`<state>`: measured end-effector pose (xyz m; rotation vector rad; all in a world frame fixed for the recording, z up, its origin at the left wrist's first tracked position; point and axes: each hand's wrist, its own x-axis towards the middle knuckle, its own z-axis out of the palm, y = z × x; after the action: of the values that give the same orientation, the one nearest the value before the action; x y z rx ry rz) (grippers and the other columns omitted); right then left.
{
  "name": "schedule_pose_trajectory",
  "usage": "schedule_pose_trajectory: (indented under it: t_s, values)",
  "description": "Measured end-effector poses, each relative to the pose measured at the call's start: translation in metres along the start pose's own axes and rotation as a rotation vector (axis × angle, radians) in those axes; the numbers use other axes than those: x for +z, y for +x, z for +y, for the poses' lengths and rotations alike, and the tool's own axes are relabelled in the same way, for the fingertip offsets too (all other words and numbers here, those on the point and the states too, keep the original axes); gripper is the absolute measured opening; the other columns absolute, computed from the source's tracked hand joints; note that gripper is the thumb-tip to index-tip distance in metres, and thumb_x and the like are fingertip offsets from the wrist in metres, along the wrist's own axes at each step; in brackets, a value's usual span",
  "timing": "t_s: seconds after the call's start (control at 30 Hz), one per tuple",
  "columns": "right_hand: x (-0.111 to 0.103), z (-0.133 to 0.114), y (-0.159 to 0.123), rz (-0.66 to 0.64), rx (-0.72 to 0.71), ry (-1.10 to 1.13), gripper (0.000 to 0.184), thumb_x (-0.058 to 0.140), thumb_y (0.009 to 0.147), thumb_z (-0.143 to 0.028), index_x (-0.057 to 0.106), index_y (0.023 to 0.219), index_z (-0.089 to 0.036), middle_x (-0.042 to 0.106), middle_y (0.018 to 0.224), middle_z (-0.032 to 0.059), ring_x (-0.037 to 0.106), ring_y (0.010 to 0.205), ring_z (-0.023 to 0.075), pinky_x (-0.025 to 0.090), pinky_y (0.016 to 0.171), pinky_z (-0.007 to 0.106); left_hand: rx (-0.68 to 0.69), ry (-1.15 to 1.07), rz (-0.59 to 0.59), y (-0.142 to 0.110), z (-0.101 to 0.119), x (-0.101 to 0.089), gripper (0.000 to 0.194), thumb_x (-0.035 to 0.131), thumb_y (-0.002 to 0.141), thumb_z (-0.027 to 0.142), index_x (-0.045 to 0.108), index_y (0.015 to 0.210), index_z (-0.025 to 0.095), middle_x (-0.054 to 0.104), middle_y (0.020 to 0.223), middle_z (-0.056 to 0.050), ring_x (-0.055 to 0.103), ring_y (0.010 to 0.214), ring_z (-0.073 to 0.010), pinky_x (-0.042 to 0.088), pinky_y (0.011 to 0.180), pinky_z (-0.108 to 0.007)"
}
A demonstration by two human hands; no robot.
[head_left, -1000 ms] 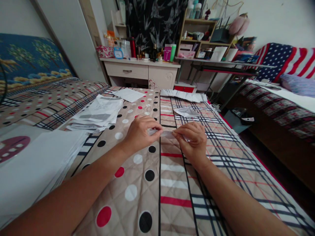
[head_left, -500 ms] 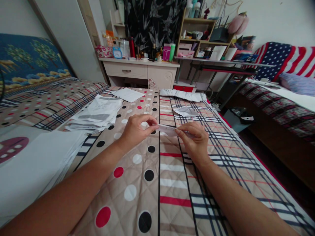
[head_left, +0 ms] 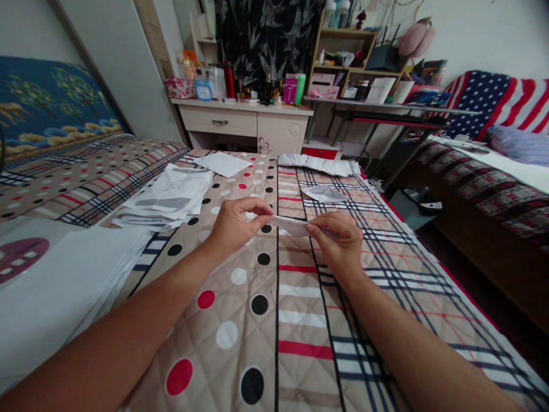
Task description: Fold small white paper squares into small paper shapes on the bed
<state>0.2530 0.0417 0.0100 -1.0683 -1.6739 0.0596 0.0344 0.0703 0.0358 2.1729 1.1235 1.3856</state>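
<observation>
A small strip of white paper (head_left: 290, 225) is stretched between my two hands above the bed. My left hand (head_left: 240, 224) pinches its left end between thumb and fingertips. On the other end, my right hand (head_left: 337, 237) is closed with the thumb pressed on the paper, and its palm hides part of that end. Beyond the hands, a loose grey-white piece of paper (head_left: 325, 193) lies on the cover. Farther back sits a long row of folded white paper (head_left: 317, 165).
Left of my hands are a stack of printed sheets (head_left: 169, 191) and a larger pile of white paper (head_left: 72, 274). A single sheet (head_left: 223, 163) lies behind them. The patterned bedcover (head_left: 300, 332) reaches toward a white dresser (head_left: 240, 123). A grey bin (head_left: 412, 206) stands right of the bed.
My hands have drawn slightly apart, the left one moving a little leftward, so more of the paper strip shows between them. Both still grip it.
</observation>
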Motion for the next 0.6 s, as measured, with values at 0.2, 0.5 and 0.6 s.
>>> schedule_pose_trajectory:
  t_s: [0.2,0.5,0.6]
  values:
    - [0.002,-0.002,-0.001,-0.025,-0.002,0.013,0.009,0.070,0.079,-0.022,0.069,0.070,-0.022,0.069,0.072,0.0004,0.061,0.073,0.0184,0.043,0.076,0.037,0.083,0.014,-0.027,-0.001,-0.002,0.002,0.011,0.062,0.073,0.007,0.068,0.073,0.016,0.070,0.071,-0.001,0.064,0.067,-0.0128,0.049,0.067,-0.024]
    - [0.007,-0.016,-0.005,-0.136,-0.070,-0.032,0.008,0.070,0.080,-0.025,0.071,0.072,-0.024,0.069,0.074,-0.0003,0.060,0.076,0.0183,0.041,0.082,0.039,0.264,0.334,-0.249,-0.005,0.008,0.012,0.007,0.069,0.081,0.028,0.075,0.079,0.025,0.071,0.072,0.000,0.062,0.073,-0.0172,0.038,0.073,-0.034]
    - [0.008,-0.017,-0.004,-0.133,-0.004,0.039,0.007,0.072,0.078,-0.027,0.072,0.072,-0.023,0.069,0.072,0.0002,0.061,0.074,0.0181,0.043,0.080,0.037,0.245,0.348,-0.215,-0.006,0.009,0.011,0.005,0.071,0.078,0.027,0.074,0.075,0.025,0.071,0.070,0.000,0.062,0.072,-0.0177,0.038,0.072,-0.034]
